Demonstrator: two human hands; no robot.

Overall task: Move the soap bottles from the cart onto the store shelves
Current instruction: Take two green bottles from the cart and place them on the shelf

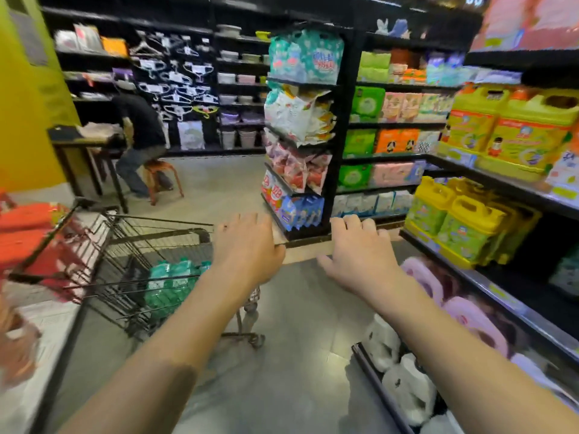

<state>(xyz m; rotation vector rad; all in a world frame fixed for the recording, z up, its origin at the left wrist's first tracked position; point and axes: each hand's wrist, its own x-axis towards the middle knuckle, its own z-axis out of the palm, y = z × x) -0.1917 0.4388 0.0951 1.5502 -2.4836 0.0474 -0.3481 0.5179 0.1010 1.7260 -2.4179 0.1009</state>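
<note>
A dark wire cart (141, 245) stands on the floor at the left centre. Several green soap bottles (170, 285) sit low inside it. My left hand (247, 249) hovers over the cart's near right corner, fingers spread, holding nothing. My right hand (360, 252) is stretched out beside it over the aisle floor, also empty with fingers apart. Black store shelves (501, 186) run along the right, holding yellow jugs (463, 227) with green labels. The picture is blurred by motion.
An end rack (297, 136) of bagged goods stands straight ahead. A person (141, 139) sits on an orange stool by a table at the back left. Red packs (28, 236) lie at the left edge. Pink and white plush goods (416, 355) fill the lowest right shelf.
</note>
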